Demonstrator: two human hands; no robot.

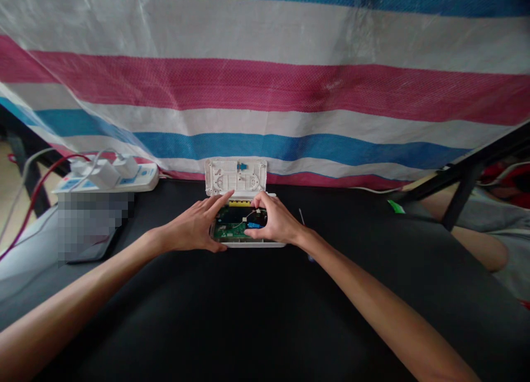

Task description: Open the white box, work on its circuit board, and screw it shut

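Note:
An opened white router case [248,244] lies on the black tabletop, with a green circuit board [226,231] inside it. A yellow port strip [239,203] runs along the board's back edge. On the board sit a blue connector [254,225] and a thin pale wire with small white plugs. My left hand [201,222] grips the case's left end, thumb at the front edge and fingers toward the back. Over the right part of the board is my right hand [278,219], its thumb and index finger curved apart around the blue connector; the other fingers are mostly hidden.
Behind the case stands its white cover [236,176], inner side showing. A screwdriver [302,216] lies to the right, partly behind my wrist. At left is a power strip [144,178] with plugged-in chargers and cables. A striped sheet [265,89] hangs behind; another person's leg [476,244] is at right.

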